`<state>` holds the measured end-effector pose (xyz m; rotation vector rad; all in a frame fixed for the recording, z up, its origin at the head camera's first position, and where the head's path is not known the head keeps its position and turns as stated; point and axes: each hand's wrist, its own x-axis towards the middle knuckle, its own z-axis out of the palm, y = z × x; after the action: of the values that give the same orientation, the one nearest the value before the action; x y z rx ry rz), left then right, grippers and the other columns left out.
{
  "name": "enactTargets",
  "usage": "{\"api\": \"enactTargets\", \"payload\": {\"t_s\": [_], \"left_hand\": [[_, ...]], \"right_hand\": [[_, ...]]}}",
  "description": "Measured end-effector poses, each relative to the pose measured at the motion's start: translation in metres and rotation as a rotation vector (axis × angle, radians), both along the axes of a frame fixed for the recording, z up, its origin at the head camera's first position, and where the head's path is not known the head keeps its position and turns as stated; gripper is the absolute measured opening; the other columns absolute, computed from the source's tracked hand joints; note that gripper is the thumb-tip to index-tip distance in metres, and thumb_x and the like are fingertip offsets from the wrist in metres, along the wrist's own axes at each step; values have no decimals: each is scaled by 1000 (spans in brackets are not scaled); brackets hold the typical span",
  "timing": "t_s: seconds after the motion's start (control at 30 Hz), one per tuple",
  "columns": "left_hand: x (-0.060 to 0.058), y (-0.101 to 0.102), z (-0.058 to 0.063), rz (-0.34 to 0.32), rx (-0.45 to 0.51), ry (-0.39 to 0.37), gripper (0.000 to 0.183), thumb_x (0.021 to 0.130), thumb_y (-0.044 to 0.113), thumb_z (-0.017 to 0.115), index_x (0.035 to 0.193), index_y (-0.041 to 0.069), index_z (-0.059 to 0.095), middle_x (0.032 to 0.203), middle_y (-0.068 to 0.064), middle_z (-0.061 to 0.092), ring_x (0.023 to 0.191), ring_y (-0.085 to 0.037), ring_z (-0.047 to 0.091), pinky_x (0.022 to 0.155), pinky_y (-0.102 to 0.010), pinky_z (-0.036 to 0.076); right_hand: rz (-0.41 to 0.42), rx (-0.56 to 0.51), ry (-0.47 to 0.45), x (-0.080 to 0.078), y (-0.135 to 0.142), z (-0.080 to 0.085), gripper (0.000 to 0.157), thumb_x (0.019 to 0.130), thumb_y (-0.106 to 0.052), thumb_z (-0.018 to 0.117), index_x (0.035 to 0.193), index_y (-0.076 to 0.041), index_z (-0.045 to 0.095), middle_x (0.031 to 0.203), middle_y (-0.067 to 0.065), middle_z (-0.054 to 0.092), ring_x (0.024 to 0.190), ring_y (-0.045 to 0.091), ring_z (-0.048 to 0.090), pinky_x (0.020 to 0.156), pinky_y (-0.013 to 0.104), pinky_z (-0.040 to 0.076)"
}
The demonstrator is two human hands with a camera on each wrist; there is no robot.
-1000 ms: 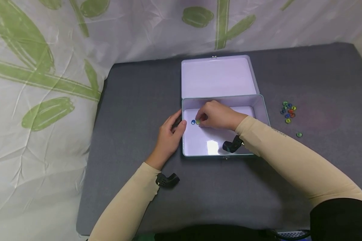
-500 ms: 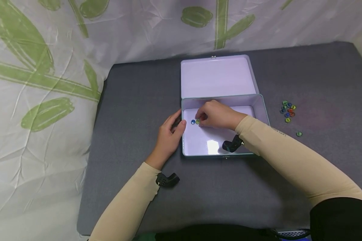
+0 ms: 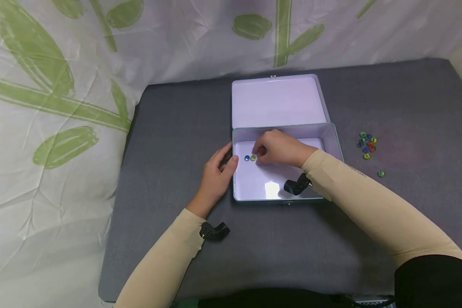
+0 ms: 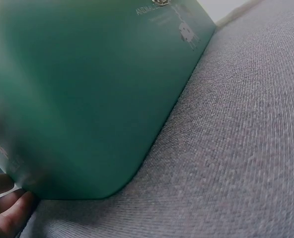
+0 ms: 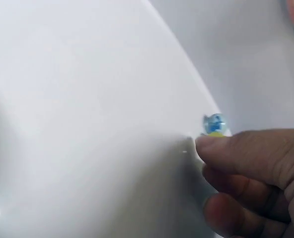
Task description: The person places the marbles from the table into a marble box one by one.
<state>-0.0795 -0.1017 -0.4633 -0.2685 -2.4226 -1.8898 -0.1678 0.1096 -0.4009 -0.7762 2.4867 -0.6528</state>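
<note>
A tin box (image 3: 288, 188), white inside and green outside, stands with its lid (image 3: 279, 100) folded back. On its floor near the left wall lie a blue glass marble (image 3: 247, 158) and a yellow-green glass marble (image 3: 253, 158). My right hand (image 3: 279, 147) is inside the box, curled thumb and fingertips just right of the yellow-green one. In the right wrist view, the thumb (image 5: 236, 151) partly covers the yellow-green marble; anything between the fingertips is hidden. My left hand (image 3: 215, 173) rests against the outer left wall, thumb at the rim, and its fingers (image 4: 10, 213) touch low down.
Several coloured glass marbles (image 3: 366, 143) lie grouped on the grey table (image 3: 169, 141), right of the box. One green marble (image 3: 381, 173) lies apart, nearer me, beside the right forearm. A patterned curtain (image 3: 177, 38) hangs behind the table.
My right fingertips have shifted slightly right, and more of the yellow-green marble shows. My left hand stays at the box wall. The whole head view has tilted a little.
</note>
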Motion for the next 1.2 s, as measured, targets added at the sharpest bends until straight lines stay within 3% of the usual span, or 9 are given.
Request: {"api": "enactTargets", "payload": {"t_s": [0.2, 0.33, 0.6, 0.9, 1.07, 1.2], "left_hand": [[2, 0, -1, -12, 10, -21, 53, 106, 22, 58, 154, 1, 51, 147, -21, 58, 117, -30, 67, 91, -33, 59], [3, 0, 1, -10, 13, -34, 54, 106, 23, 58, 154, 1, 51, 148, -20, 57, 117, -31, 67, 93, -37, 59], [2, -1, 2, -2, -9, -10, 54, 105, 23, 57, 153, -1, 50, 147, -21, 58, 125, -31, 63, 97, -46, 58], [1, -3, 2, -4, -10, 3, 55, 104, 23, 59, 154, -1, 50, 146, -22, 58, 121, -32, 65, 95, -45, 59], [0, -4, 1, -7, 3, 8, 54, 105, 22, 58, 154, -1, 50, 146, -22, 58, 119, -32, 66, 94, -44, 59], [-1, -4, 1, -1, -4, 11, 54, 105, 23, 57, 153, -2, 51, 144, -22, 59, 122, -32, 65, 95, -46, 58]], "right_hand": [[-5, -40, 5, 2, 3, 8, 27, 88, -6, 78, 114, 1, 79, 98, 9, 77, 90, 23, 66, 87, 40, 57], [8, -66, 53, 2, 7, 19, 26, 88, -4, 74, 113, 3, 78, 96, 9, 77, 92, 26, 68, 89, 43, 56], [0, -97, 146, 8, 16, 42, 20, 88, -9, 81, 107, -2, 81, 86, 3, 76, 80, 22, 64, 77, 38, 53], [-20, -123, 180, 11, 31, 49, 16, 89, -8, 82, 104, -3, 81, 83, 2, 75, 73, 19, 61, 69, 35, 49], [-62, -136, 197, 16, 42, 59, 20, 91, -11, 82, 108, -2, 81, 88, 5, 76, 71, 18, 61, 67, 35, 49], [-125, -142, 156, 21, 54, 65, 26, 95, -20, 79, 114, -2, 80, 94, 6, 77, 65, 18, 57, 63, 33, 47]]}}
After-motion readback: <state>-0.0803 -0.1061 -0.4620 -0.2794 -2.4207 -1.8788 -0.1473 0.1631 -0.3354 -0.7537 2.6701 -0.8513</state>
